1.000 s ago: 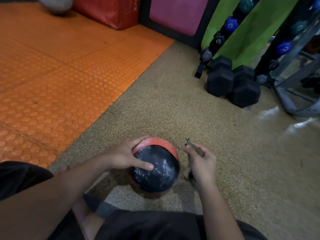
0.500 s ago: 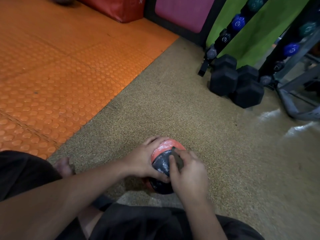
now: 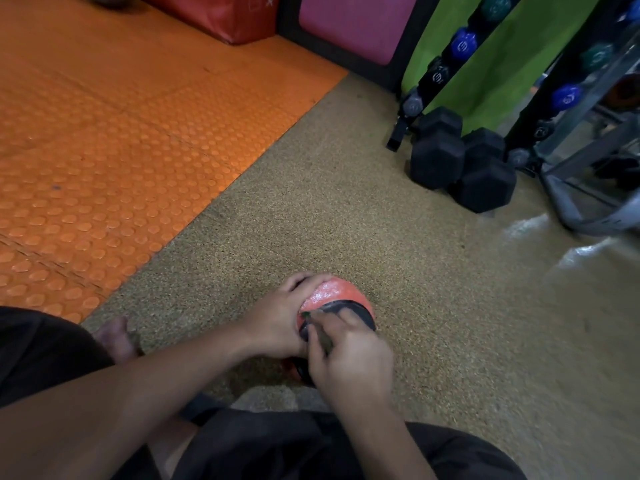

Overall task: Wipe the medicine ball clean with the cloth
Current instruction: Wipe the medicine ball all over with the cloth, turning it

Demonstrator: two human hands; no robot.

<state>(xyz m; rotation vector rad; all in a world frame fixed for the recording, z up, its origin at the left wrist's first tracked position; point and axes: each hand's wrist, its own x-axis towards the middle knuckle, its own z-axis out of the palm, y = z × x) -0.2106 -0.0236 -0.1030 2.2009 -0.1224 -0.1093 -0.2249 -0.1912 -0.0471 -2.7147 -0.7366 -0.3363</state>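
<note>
The medicine ball [image 3: 329,294], black with a red band, sits on the speckled floor just in front of my knees. My left hand [image 3: 277,318] holds its left side, fingers curled over the far top. My right hand [image 3: 349,358] lies over the near top of the ball and grips a small dark cloth [image 3: 323,337], pressing it against the ball's black part. Most of the cloth is hidden under my fingers, and my hands cover the lower half of the ball.
Orange studded mats [image 3: 114,133] cover the floor to the left. Black hex dumbbells [image 3: 460,164] lie at the back right beside a dumbbell rack [image 3: 446,71] and a metal frame [image 3: 588,188]. A red pad [image 3: 221,15] and a pink pad [image 3: 353,22] stand at the back.
My right hand came from beside the ball onto its top with the cloth and has slid toward the left. The ball has turned, showing more red on top.
</note>
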